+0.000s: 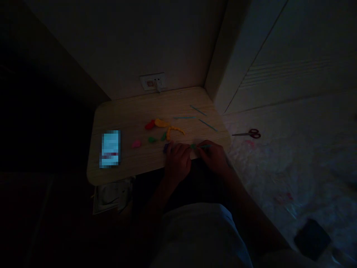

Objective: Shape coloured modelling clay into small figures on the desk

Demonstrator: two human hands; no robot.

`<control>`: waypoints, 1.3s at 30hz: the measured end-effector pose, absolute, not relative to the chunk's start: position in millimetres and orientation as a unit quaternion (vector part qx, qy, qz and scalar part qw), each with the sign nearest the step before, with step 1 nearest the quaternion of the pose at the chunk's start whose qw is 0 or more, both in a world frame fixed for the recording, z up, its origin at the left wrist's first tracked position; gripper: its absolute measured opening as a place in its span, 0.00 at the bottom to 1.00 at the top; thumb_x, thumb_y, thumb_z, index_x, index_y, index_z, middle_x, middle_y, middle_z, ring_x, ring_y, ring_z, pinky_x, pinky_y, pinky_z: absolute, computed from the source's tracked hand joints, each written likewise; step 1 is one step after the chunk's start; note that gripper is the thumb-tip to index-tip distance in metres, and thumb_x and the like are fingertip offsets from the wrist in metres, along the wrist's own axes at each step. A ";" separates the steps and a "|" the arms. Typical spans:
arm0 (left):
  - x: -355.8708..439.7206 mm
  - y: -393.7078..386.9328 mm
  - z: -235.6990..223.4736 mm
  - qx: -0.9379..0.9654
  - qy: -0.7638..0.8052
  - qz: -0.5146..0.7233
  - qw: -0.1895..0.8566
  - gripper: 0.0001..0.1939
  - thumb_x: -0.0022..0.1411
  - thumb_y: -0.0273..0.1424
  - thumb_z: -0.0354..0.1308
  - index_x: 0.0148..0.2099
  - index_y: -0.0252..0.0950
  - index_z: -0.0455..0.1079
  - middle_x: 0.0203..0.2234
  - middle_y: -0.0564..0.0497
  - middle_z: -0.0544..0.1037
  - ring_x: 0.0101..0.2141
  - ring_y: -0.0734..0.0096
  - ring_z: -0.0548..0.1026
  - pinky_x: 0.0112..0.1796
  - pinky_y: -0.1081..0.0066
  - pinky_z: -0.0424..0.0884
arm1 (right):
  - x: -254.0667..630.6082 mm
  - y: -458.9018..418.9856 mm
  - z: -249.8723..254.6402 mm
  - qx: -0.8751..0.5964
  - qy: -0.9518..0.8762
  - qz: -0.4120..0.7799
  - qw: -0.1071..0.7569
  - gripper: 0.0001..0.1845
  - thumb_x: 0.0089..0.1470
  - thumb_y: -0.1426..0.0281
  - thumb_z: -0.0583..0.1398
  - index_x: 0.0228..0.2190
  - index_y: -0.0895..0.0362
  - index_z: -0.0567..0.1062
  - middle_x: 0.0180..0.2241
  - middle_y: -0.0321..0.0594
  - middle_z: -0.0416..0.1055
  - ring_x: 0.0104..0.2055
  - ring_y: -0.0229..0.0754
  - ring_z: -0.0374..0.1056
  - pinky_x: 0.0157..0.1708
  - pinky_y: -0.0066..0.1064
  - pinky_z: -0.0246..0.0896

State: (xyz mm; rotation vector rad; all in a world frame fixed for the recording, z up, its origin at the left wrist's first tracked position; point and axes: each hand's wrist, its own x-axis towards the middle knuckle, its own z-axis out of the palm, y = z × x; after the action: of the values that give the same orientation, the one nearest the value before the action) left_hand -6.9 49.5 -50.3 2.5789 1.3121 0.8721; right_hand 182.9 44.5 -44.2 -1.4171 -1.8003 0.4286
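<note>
My right hand (215,158) is closed around a thin blue-green stick (205,146) at the table's front right edge. A small lump of green clay (193,146) sits by the stick's left end, between my two hands. Palm down, my left hand (178,160) lies at the front edge with its fingers forward. Its fingertips are beside a dark purple lump (166,148), partly covered. Just beyond are a yellow clay strand (177,130), a larger yellow piece (161,123), a red lump (150,124) and green lumps (151,139). Darkness blurs the finger details.
Several thin sticks (208,125) lie at the right of the wooden table (125,111). Pink clay (136,143) and a lit, pixelated screen (110,149) are on the left. Scissors (248,134) rest on the pale surface at right. A wall socket (153,82) is behind.
</note>
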 end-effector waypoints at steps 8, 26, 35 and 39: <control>-7.1 49.9 -50.5 0.850 0.432 0.294 0.069 0.16 0.67 0.24 0.56 0.54 0.39 0.75 0.51 0.47 0.83 0.54 0.54 0.76 0.68 0.44 0.52 | 182.7 44.4 -46.4 -0.558 -0.717 0.167 0.383 0.06 0.64 0.70 0.59 0.36 0.54 0.78 0.35 0.45 0.80 0.38 0.48 0.76 0.41 0.38 0.71; -6.7 50.0 -50.8 0.847 0.440 0.290 0.069 0.15 0.67 0.25 0.56 0.54 0.39 0.75 0.52 0.48 0.83 0.55 0.55 0.76 0.67 0.45 0.52 | 185.4 41.4 -43.3 -0.569 -0.699 0.168 0.400 0.05 0.63 0.70 0.60 0.35 0.54 0.78 0.34 0.42 0.80 0.36 0.46 0.76 0.38 0.36 0.70; -5.8 49.8 -50.3 0.846 0.443 0.288 0.073 0.15 0.66 0.25 0.56 0.53 0.39 0.75 0.52 0.47 0.83 0.55 0.54 0.76 0.67 0.44 0.52 | 182.4 44.5 -45.8 -0.569 -0.707 0.172 0.382 0.06 0.62 0.71 0.60 0.35 0.53 0.77 0.34 0.43 0.79 0.37 0.49 0.76 0.40 0.39 0.70; -6.2 50.0 -50.5 0.845 0.445 0.287 0.074 0.16 0.67 0.25 0.56 0.54 0.40 0.75 0.52 0.47 0.83 0.55 0.54 0.76 0.67 0.43 0.53 | 183.8 43.7 -43.0 -0.570 -0.711 0.172 0.374 0.05 0.62 0.71 0.59 0.34 0.54 0.77 0.34 0.44 0.79 0.37 0.49 0.75 0.41 0.39 0.70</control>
State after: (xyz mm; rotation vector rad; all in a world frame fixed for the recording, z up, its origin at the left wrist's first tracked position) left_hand -6.2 50.0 -50.5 2.5367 1.3343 0.8614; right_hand 183.8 43.7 -43.0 -1.4603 -1.8195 0.4402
